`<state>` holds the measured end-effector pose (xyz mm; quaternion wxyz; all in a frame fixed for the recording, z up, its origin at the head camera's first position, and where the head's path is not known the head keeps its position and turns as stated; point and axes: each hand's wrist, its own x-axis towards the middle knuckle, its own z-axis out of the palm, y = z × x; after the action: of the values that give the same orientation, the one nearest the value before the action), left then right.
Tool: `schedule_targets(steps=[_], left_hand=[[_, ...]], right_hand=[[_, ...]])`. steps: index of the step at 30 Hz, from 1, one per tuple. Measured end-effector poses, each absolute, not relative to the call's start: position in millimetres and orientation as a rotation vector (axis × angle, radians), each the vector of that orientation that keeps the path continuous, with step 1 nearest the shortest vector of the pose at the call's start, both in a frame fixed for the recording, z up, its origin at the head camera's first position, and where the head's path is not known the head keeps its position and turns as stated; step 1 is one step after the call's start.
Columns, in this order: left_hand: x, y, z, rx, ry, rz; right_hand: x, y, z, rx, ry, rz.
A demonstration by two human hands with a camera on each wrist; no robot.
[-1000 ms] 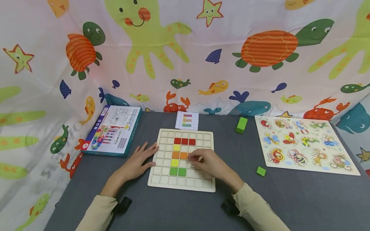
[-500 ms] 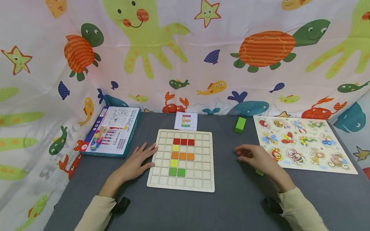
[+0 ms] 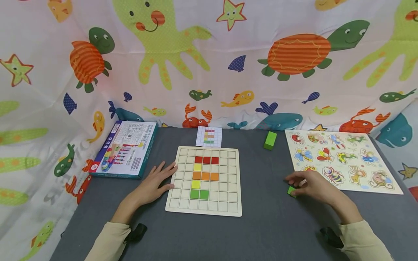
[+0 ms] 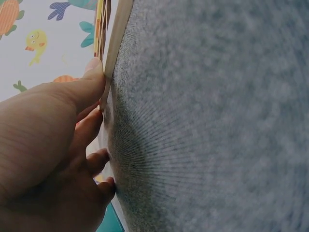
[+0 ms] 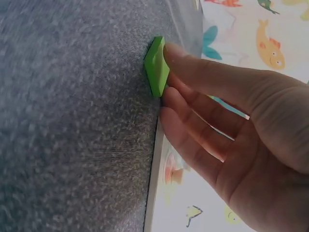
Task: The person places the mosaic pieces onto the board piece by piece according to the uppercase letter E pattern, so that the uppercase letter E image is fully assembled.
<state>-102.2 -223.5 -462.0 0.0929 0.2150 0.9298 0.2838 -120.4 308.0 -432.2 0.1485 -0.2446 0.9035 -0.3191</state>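
In the head view my right hand (image 3: 315, 186) is at a small green square tile (image 3: 291, 191) on the grey table. In the right wrist view the thumb touches one edge of the green tile (image 5: 157, 67). The other fingers curl in at its lower corner, so the hand pinches it. My left hand (image 3: 153, 185) lies with spread fingers at the left edge of a wooden grid board (image 3: 228, 181). In the left wrist view the thumb and fingers of the left hand (image 4: 58, 121) touch the board's edge. Red, yellow, orange and green tiles sit in the grid.
A pattern card (image 3: 209, 136) lies behind the board. A green block (image 3: 270, 140) stands to the right of it. At the far right is an insect picture board (image 3: 343, 159), close to my right hand. A flat box (image 3: 125, 148) lies at the back left.
My right hand has left the grid board and moved right to the green tile. A third orange tile now fills the orange row. My left hand has stayed at the board's edge.
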Motion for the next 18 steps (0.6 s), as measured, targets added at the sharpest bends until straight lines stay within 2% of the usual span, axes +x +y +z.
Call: schedule_targets(steps=[10, 18], left_hand=[[-102.6, -226.0, -465.1, 0.623, 2.752, 0.835], [-104.1, -227.9, -467.5, 0.634, 2.749, 0.837]], right_hand=[[-114.4, 302.0, -430.2, -0.722, 2.557, -0.957], [-117.2, 279.8, -425.7, -0.795, 2.614, -0.977]])
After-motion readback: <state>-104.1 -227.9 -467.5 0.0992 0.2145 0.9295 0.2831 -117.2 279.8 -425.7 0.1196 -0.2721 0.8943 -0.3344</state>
